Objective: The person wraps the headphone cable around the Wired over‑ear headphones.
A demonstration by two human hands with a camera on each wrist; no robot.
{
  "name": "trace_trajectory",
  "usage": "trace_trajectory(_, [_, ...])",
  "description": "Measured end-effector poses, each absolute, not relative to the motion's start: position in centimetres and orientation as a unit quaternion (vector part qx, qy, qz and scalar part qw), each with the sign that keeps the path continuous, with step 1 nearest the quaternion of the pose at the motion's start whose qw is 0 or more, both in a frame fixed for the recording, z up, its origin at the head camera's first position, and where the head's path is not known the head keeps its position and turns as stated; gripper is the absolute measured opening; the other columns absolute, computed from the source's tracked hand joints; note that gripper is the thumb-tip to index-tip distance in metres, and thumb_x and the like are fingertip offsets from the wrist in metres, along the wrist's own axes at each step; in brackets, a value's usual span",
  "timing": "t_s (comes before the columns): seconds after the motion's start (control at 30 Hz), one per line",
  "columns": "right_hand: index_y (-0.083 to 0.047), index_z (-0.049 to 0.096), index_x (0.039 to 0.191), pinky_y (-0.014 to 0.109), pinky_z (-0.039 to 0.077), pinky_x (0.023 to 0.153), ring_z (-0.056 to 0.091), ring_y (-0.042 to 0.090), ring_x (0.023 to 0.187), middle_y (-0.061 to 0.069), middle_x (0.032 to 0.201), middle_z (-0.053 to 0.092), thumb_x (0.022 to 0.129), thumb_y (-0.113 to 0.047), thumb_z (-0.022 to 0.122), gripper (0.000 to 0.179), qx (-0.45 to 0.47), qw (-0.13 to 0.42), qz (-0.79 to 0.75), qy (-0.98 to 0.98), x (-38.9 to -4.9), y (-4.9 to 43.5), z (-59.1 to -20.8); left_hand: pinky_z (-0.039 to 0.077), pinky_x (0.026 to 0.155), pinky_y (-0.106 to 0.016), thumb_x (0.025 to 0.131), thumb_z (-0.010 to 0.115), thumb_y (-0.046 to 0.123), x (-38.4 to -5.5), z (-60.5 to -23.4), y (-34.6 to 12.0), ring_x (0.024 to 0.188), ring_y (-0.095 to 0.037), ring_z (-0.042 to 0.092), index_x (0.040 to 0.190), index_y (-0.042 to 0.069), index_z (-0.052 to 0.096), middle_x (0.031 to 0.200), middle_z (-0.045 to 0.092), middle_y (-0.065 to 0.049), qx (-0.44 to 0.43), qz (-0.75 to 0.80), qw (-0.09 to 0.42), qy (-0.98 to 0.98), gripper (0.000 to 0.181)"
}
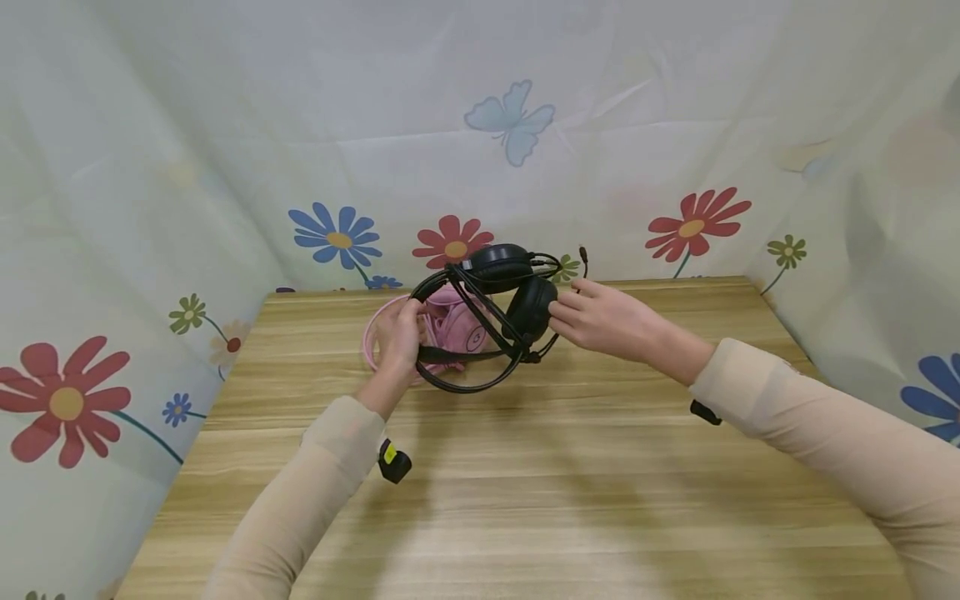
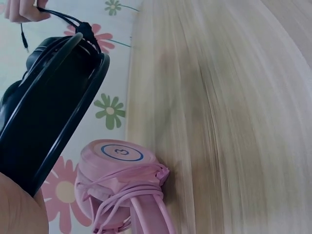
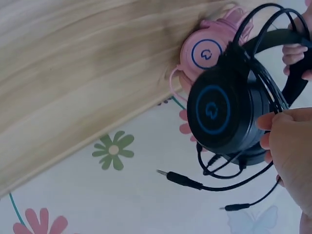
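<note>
Black over-ear headphones (image 1: 531, 312) are held up above the table, their black cable looped around the headband and cups. My left hand (image 1: 399, 337) grips the headband at its left side. With fingers and thumb, my right hand (image 3: 292, 151) pinches the cable beside an ear cup (image 3: 213, 109) in the right wrist view. Two loose plugs dangle from that hand, one being a straight jack (image 3: 184, 179). Behind and below the black pair, pink headphones (image 2: 119, 170) rest on the table with their pink cable wrapped around them. The black pair partly hides them in the head view.
The wood-grain table (image 1: 570, 500) reaches back to a white cloth (image 1: 375, 167) printed with flowers and a butterfly. This cloth also hangs at both sides. A small black device with a yellow mark (image 1: 393, 461) sits at my left wrist.
</note>
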State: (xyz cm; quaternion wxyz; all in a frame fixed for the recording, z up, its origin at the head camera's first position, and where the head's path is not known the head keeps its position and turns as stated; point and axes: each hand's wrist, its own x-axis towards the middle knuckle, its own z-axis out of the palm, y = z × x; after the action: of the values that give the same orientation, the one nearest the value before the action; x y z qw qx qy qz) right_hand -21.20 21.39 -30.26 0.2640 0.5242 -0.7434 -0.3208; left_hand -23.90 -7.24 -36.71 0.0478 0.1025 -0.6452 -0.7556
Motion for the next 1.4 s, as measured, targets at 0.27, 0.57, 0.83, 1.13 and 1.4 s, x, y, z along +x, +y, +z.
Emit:
trace_trajectory(0.27, [-0.012, 0.062, 0.096, 0.036, 0.043, 0.094, 0.051, 0.022, 0.098, 0.007, 0.104, 0.054, 0.077, -0.009, 0.072, 0.021, 0.534, 0.316, -0.333, -0.71, -21.5, 21.1, -29.4, 0.026, 0.038, -0.017, 0.078, 0.051, 0.012, -23.5, -36.7, -6.5, 0.042, -0.004, 0.032, 0.073, 0.001, 0.059, 0.05, 0.038, 0.006, 0.124, -0.75, -0.001, -0.65, 0.015])
trace_trajectory(0.57, [-0.006, 0.059, 0.081, 0.027, 0.038, 0.059, 0.039, 0.019, 0.068, 0.008, 0.094, 0.047, 0.098, 0.003, 0.024, 0.04, 0.561, 0.367, -0.259, -0.695, -21.5, 20.6, -29.7, 0.023, 0.04, -0.016, 0.08, 0.047, 0.01, -23.2, -36.4, -6.2, 0.043, -0.005, 0.028, 0.07, 0.006, 0.055, 0.048, 0.032, 0.007, 0.103, -0.773, -0.035, -0.625, 0.013])
trace_trajectory(0.83, [-0.003, 0.063, 0.086, 0.025, 0.046, 0.057, 0.047, 0.019, 0.068, 0.01, 0.098, 0.052, 0.097, 0.006, 0.018, 0.047, 0.588, 0.385, -0.207, -0.68, -21.3, 20.2, -30.5, 0.024, 0.042, -0.016, 0.082, 0.049, 0.012, -23.0, -36.8, -6.1, 0.044, -0.004, 0.028, 0.078, 0.003, 0.056, 0.054, 0.031, 0.004, 0.1, -0.777, -0.053, -0.619, 0.012])
trace_trajectory(1.13, [-0.003, 0.065, 0.086, 0.03, 0.05, 0.079, 0.056, 0.023, 0.086, 0.012, 0.1, 0.057, 0.094, 0.009, 0.03, 0.038, 0.614, 0.416, -0.189, -0.643, -21.2, 19.9, -31.3, 0.024, 0.042, -0.015, 0.081, 0.048, 0.013, -23.0, -37.0, -6.0, 0.045, -0.004, 0.028, 0.079, 0.002, 0.057, 0.053, 0.032, 0.004, 0.103, -0.773, -0.043, -0.624, 0.015])
trace_trajectory(1.4, [-0.005, 0.069, 0.088, 0.033, 0.049, 0.087, 0.06, 0.026, 0.096, 0.014, 0.107, 0.059, 0.095, 0.005, 0.035, 0.035, 0.638, 0.44, -0.161, -0.611, -21.3, 19.7, -31.5, 0.024, 0.041, -0.015, 0.081, 0.048, 0.014, -23.1, -37.2, -6.0, 0.045, -0.005, 0.027, 0.077, 0.003, 0.056, 0.051, 0.032, 0.006, 0.108, -0.778, -0.051, -0.616, 0.014])
